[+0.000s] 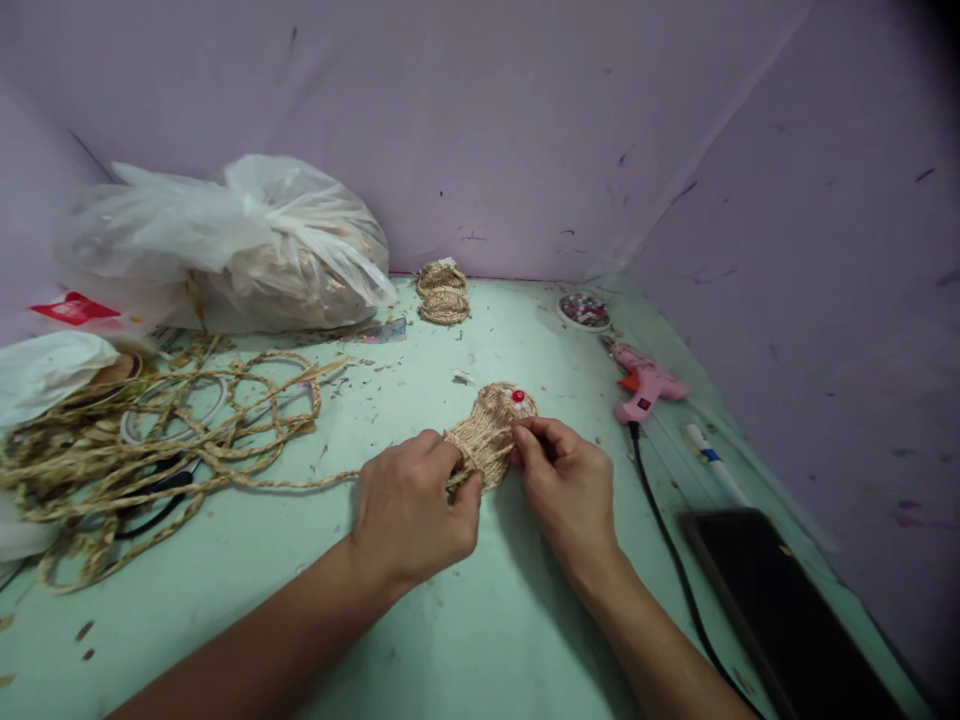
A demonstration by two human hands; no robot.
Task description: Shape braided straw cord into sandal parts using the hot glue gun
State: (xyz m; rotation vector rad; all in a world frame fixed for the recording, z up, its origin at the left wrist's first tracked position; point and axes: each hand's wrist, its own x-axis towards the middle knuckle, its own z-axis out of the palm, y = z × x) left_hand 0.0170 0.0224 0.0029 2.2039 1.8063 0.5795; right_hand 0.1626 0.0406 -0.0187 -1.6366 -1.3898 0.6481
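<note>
A small woven straw piece [491,430], shaped like two joined rounds, lies on the pale green table [465,620]. A red bead [517,396] sits on its far round. My left hand [412,510] is closed on its near left edge, pinching the straw. My right hand [566,480] is closed too, fingertips pinched against the right side of the piece just below the bead. A braided straw cord [300,484] runs from under my left hand out to the left.
A tangle of braided straw rope [150,430] covers the left side, with plastic bags [225,245] of straw behind it. Coiled straw rounds [442,292] and a bead dish [583,310] lie at the back. A pink glue gun [645,385], its black cable, a pen [709,455] and a dark phone [780,610] lie on the right.
</note>
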